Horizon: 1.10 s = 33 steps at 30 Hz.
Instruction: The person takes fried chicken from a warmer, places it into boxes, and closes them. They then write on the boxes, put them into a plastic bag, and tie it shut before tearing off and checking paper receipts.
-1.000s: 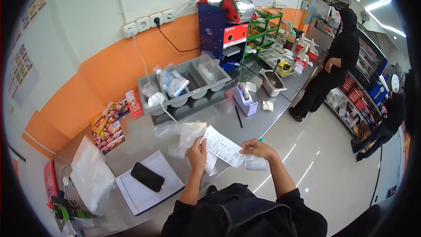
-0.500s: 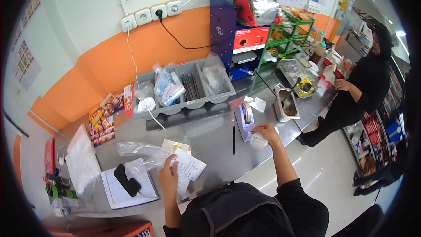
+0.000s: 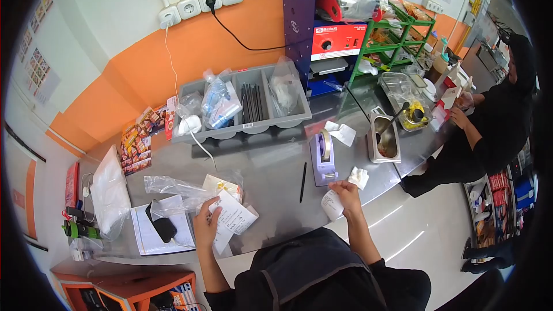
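Observation:
Pinched in my left hand [image 3: 204,227] are printed receipts [image 3: 233,214], hanging over the counter's front edge. Right behind them, a small box [image 3: 223,185] lies in a clear plastic bag [image 3: 167,185]. My right hand [image 3: 347,196] is closed on a curled paper slip [image 3: 332,204] with faint print, just in front of the lilac tape dispenser [image 3: 325,174]. A crumpled white tissue [image 3: 359,178] sits behind that hand. Between the two hands, a thin black pen-like stick [image 3: 303,182] lies on the metal counter [image 3: 268,190].
A grey divided bin [image 3: 253,128] stands at the wall, with a sealing machine [image 3: 337,43] beside it. On the right are a metal pan [image 3: 385,139] and a co-worker [image 3: 501,112]. A phone [image 3: 163,228] rests on papers [image 3: 144,242] at left.
My right hand, with the curled slip, has come down and away from the tape dispenser. My left hand still holds the receipts. The whole view has shifted slightly.

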Each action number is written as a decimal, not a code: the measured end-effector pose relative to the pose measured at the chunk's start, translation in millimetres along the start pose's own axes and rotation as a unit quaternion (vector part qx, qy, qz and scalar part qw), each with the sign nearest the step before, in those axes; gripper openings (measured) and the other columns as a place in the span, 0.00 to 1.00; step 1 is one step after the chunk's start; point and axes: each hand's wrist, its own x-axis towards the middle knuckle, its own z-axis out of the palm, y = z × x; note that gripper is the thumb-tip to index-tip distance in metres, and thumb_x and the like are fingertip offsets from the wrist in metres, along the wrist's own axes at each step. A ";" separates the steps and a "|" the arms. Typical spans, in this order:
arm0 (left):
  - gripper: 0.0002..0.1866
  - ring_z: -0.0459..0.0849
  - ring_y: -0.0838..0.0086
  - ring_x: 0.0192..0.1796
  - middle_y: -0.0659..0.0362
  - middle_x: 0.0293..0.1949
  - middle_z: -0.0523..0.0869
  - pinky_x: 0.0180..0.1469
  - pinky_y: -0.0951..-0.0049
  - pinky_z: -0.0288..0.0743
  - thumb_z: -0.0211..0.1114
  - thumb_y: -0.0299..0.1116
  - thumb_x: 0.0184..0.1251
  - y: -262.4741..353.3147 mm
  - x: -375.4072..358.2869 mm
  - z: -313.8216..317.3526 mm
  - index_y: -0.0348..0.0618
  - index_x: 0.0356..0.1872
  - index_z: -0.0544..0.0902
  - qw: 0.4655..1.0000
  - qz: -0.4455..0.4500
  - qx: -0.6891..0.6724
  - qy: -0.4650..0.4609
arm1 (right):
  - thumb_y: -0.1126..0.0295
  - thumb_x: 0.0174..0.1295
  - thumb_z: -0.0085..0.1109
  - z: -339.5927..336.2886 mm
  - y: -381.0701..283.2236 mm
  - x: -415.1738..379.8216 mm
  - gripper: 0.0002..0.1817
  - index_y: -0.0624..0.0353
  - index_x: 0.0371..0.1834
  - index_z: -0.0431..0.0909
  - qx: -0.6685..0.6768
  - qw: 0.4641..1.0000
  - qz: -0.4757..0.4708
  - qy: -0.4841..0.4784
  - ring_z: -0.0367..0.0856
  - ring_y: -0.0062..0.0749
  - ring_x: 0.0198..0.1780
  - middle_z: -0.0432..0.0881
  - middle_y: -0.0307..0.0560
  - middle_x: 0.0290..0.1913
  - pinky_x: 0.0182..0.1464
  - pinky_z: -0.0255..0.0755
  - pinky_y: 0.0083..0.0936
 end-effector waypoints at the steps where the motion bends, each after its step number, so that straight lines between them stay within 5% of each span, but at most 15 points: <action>1: 0.15 0.63 0.81 0.20 0.58 0.17 0.71 0.24 0.77 0.62 0.65 0.29 0.61 1.0 -0.9 -0.9 0.48 0.49 0.81 1.000 -0.002 0.002 0.001 | 0.74 0.54 0.64 0.7 2.6 0.3 0.05 0.65 0.29 0.80 0.011 1.000 -0.006 0.010 0.77 0.22 0.23 0.80 0.42 0.24 0.25 0.70 0.22; 5: 0.15 0.63 0.83 0.21 0.59 0.17 0.70 0.24 0.78 0.63 0.65 0.28 0.61 6.1 1.5 -5.2 0.50 0.50 0.82 0.999 -0.018 0.031 -0.021 | 0.73 0.52 0.65 -6.3 38.6 20.9 0.05 0.64 0.27 0.81 -0.137 0.979 -0.133 0.068 0.77 0.25 0.23 0.80 0.44 0.23 0.26 0.70 0.25; 7: 0.15 0.70 0.81 0.19 0.56 0.16 0.74 0.25 0.75 0.68 0.65 0.31 0.62 8.6 0.4 -4.5 0.52 0.51 0.82 1.000 -0.013 -0.011 -0.017 | 0.75 0.53 0.63 -13.0 51.4 17.0 0.03 0.63 0.29 0.82 -0.450 0.856 -0.231 0.101 0.78 0.23 0.28 0.82 0.43 0.27 0.33 0.71 0.19; 8: 0.15 0.70 0.81 0.19 0.56 0.16 0.74 0.25 0.75 0.68 0.65 0.31 0.62 9.6 3.9 -4.6 0.52 0.51 0.82 1.000 -0.018 -0.008 0.009 | 0.75 0.53 0.63 -9.8 49.3 23.0 0.03 0.63 0.29 0.82 -0.448 0.856 -0.246 0.078 0.78 0.23 0.28 0.82 0.43 0.27 0.33 0.71 0.19; 10: 0.14 0.74 0.74 0.18 0.52 0.19 0.78 0.25 0.72 0.70 0.65 0.35 0.62 7.5 1.3 -9.0 0.53 0.50 0.82 0.998 0.018 0.061 -0.017 | 0.68 0.51 0.67 2.3 23.4 -1.5 0.10 0.66 0.27 0.82 -0.268 0.961 -0.029 -0.062 0.78 0.30 0.31 0.81 0.45 0.25 0.37 0.70 0.26; 12: 0.14 0.74 0.71 0.18 0.52 0.20 0.79 0.25 0.72 0.70 0.64 0.36 0.63 2.0 0.7 -7.9 0.54 0.50 0.82 0.998 0.020 0.057 -0.006 | 0.67 0.51 0.67 45.5 -8.9 -18.0 0.11 0.65 0.28 0.82 -0.260 0.952 -0.051 -0.154 0.78 0.31 0.35 0.80 0.44 0.27 0.40 0.70 0.27; 17: 0.14 0.78 0.66 0.20 0.51 0.29 0.84 0.26 0.69 0.71 0.64 0.37 0.63 4.0 -1.2 -8.0 0.58 0.51 0.82 0.999 0.036 0.032 0.006 | 0.62 0.52 0.68 176.3 -59.8 -8.4 0.12 0.60 0.31 0.83 -0.356 0.812 -0.176 -0.427 0.77 0.33 0.41 0.79 0.45 0.32 0.44 0.68 0.29; 20: 0.15 0.74 0.71 0.19 0.53 0.28 0.83 0.25 0.73 0.69 0.65 0.34 0.62 1.7 -2.4 -8.5 0.54 0.51 0.82 0.999 0.030 0.017 0.007 | 0.59 0.49 0.68 237.2 -51.9 8.0 0.15 0.60 0.32 0.84 -0.443 0.745 -0.161 -0.472 0.77 0.35 0.41 0.80 0.46 0.33 0.43 0.69 0.29; 24: 0.16 0.80 0.62 0.22 0.50 0.31 0.84 0.27 0.68 0.72 0.64 0.38 0.63 -6.7 -2.8 -6.4 0.54 0.52 0.82 0.997 0.056 0.054 0.018 | 0.57 0.45 0.70 284.4 -34.5 11.2 0.17 0.60 0.31 0.84 -0.513 0.687 -0.129 -0.499 0.78 0.35 0.42 0.82 0.50 0.32 0.45 0.70 0.31; 27: 0.14 0.82 0.58 0.25 0.51 0.28 0.84 0.28 0.63 0.74 0.63 0.40 0.63 -10.0 -5.9 -1.5 0.53 0.48 0.82 0.994 0.012 0.107 0.024 | 0.53 0.42 0.71 299.5 -22.7 7.5 0.20 0.61 0.27 0.84 -0.634 0.628 -0.158 -0.422 0.80 0.44 0.42 0.83 0.55 0.34 0.45 0.72 0.35; 29: 0.13 0.83 0.56 0.27 0.51 0.26 0.84 0.28 0.60 0.74 0.63 0.41 0.63 -8.4 -6.9 0.8 0.52 0.46 0.82 0.991 -0.010 0.131 0.023 | 0.48 0.44 0.69 296.8 -18.3 3.3 0.26 0.63 0.33 0.82 -0.705 0.580 -0.235 -0.334 0.80 0.51 0.48 0.80 0.59 0.43 0.47 0.74 0.40; 33: 0.11 0.83 0.55 0.28 0.51 0.25 0.84 0.29 0.57 0.75 0.63 0.41 0.62 -5.8 -6.7 2.1 0.51 0.44 0.81 0.991 -0.007 0.133 0.033 | 0.45 0.43 0.69 284.5 -46.4 10.3 0.31 0.61 0.40 0.80 -0.759 0.529 -0.159 -0.344 0.78 0.52 0.49 0.77 0.60 0.47 0.49 0.74 0.40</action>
